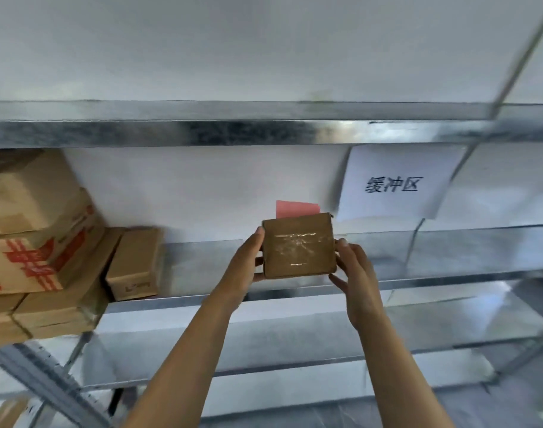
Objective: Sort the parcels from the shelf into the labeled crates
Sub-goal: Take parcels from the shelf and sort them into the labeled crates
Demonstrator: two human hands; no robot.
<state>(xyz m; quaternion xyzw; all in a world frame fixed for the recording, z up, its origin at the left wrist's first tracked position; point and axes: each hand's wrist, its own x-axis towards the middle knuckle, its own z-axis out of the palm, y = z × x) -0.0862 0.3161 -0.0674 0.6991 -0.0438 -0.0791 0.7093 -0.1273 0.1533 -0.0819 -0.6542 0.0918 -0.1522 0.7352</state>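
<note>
Parcel [299, 247]: matt brown cardboard, glossy clear tape across its face
Shelf [233, 132]: galvanised metal, mottled sheen
Sign [393, 183]: white paper
Stacked boxes [38, 242]: matt cardboard, red print

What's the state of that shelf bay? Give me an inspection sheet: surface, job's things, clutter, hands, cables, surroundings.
Surface: metal shelf, grey and reflective.
Job's things: small brown parcel with clear tape, held between both hands; stacked cardboard parcels at the shelf's left end; no crates in view.
Clutter: pink slip behind the small parcel.
Hands: left hand grips the parcel's left edge, right hand its right edge.
Cables: nothing seen.
Surroundings: white wall; paper sign hanging under the upper shelf; more shelves below.
</note>
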